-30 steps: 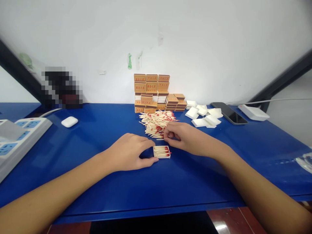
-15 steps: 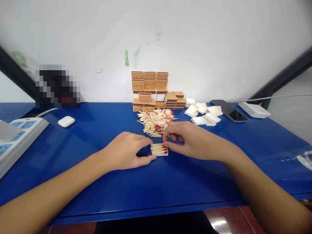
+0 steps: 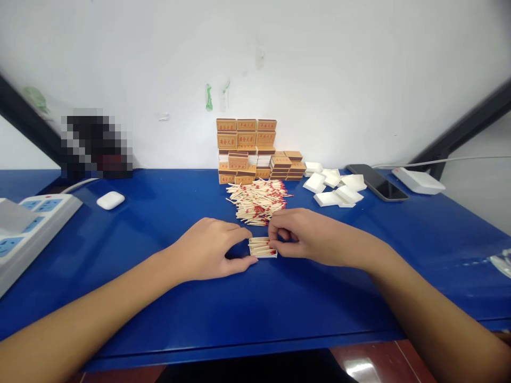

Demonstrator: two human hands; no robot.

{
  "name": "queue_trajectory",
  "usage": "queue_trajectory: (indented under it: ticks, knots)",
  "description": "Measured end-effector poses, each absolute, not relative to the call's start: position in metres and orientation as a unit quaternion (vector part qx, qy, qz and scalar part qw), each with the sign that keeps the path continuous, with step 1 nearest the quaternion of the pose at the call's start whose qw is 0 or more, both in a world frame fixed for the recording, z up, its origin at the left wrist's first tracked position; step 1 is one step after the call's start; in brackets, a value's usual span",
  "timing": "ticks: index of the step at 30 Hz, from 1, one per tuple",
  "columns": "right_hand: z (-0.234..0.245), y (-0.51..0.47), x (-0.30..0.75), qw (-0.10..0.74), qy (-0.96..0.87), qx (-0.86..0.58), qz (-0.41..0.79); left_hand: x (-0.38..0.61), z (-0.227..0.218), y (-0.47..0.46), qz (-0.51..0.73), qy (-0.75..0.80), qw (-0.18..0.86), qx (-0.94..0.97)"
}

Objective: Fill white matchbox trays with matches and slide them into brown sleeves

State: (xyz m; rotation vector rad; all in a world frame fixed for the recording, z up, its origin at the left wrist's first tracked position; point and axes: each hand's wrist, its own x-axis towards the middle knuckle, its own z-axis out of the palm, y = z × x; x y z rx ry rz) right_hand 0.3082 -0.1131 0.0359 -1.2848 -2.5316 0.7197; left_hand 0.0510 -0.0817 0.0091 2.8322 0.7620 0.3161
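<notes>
The left hand [image 3: 213,249] holds the white tray [image 3: 264,257] between thumb and forefinger; the right hand [image 3: 305,236], fingertips narrow, is at its matches [image 3: 259,247], grip unclear; the match pile [image 3: 255,201] lies just beyond those fingertips.

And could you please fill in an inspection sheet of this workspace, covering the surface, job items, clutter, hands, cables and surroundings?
Surface: blue table, glossy.
Job items: tray holding matches; match pile beyond it; stacked matchboxes behind; loose trays to their right.
Clutter: phone, white box, white case, power strip.
Hands: left hand steadies the tray's left end; right hand has its fingertips at the right end, grip contents unclear.
Cables: white cable at right, another at left.
Surroundings: pale wall with green scraps; pixelated dark object.
</notes>
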Motion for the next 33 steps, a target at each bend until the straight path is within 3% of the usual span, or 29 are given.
queue_trajectory:
  ticks: [22, 33]
  knots:
    - [0.027, -0.113, 0.29, 0.16, -0.865, -0.402, 0.252, 0.051, 0.01, -0.083, 0.11, 0.259, 0.093, 0.955]
    - [0.029, -0.112, 0.294, 0.139, -0.871, -0.418, 0.215, 0.051, 0.009, -0.082, 0.107, 0.259, 0.096, 0.955]
